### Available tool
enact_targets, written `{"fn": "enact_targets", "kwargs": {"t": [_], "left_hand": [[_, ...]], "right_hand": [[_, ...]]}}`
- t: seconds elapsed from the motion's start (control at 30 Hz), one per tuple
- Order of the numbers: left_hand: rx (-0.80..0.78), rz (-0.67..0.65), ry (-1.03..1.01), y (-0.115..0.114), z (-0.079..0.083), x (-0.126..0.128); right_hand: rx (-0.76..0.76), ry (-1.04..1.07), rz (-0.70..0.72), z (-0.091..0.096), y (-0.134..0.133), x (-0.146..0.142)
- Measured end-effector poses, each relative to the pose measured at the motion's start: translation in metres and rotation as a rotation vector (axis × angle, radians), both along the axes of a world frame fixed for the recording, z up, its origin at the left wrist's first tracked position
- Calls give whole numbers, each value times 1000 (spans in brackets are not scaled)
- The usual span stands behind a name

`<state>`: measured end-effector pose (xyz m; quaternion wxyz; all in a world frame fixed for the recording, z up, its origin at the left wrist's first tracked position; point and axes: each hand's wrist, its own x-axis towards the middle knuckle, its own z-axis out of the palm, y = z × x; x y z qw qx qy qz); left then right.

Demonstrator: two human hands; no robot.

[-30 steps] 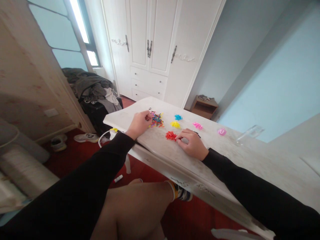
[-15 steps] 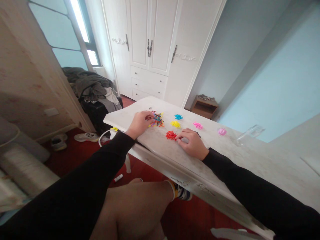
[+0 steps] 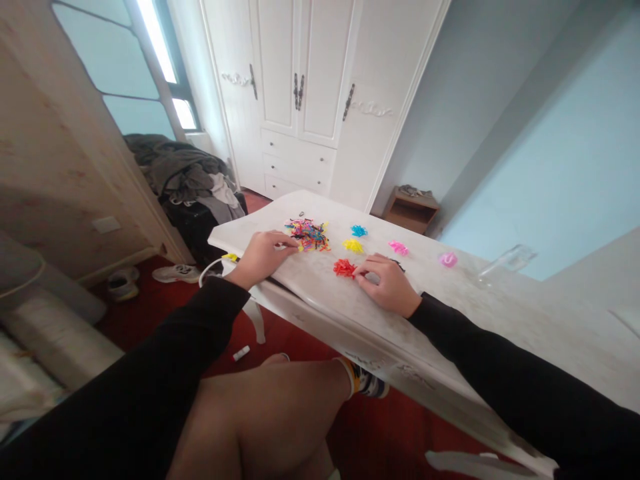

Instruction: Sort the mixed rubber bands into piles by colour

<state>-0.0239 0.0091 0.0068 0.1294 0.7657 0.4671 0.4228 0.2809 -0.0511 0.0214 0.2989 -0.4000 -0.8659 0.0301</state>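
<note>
A: Near to far, go. Right hand?
B: Right hand [image 3: 385, 280], by the desk's [image 3: 247, 230] near edge. Thumb and fingertips pressed together, touching the red heap [image 3: 344, 268]; can't tell if a piece is between them. No real change from the earlier frames.
A: Left?
B: That's the change. Left hand [image 3: 267, 255] pulled back off the mixed pile [image 3: 309, 233], toward the near-left corner. Tips drawn together by yellow bits at the pile's near edge; grip on one unclear.
A: Meaning?
B: Pile's uncovered now, toward the desk's left end. My read: left hand between picks, plenty of mixed colours there.
A: Other heaps?
B: Yellow heap [image 3: 353, 246] just beyond red. Black bits [image 3: 399, 264] behind the right hand, mostly hidden. Pink heap [image 3: 399, 247] and blue heap [image 3: 359, 231] toward the far edge. Round pink thing [image 3: 449, 259] farther right, then clear container [image 3: 507, 263] near that edge.
A: Writing?
B: Floor shoe [image 3: 176, 273] past the left end: dark mark, too blurred. Wardrobe [image 3: 320, 73]: no lettering. No brand readable.
</note>
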Motion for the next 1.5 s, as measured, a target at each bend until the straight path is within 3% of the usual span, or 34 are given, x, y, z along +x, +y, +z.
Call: {"fn": "enact_targets", "kwargs": {"t": [0.23, 0.53, 0.93, 1.07, 1.3, 1.5], "left_hand": [[-81, 20, 11, -3, 0, 10], [-13, 0, 43, -1, -1, 14], [-18, 28, -201, -7, -2, 15], [-58, -48, -269, -16, 2, 28], [-187, -299, -379, -51, 12, 65], [-242, -383, -425, -66, 11, 79]], "right_hand": [[3, 21, 7, -1, 1, 1], [13, 17, -2, 0, 1, 0], [5, 16, 2, 1, 0, 0], [22, 35, 3, 1, 0, 0], [75, 104, 73, 5, -6, -3], [112, 99, 157, 3, -7, -4]]}}
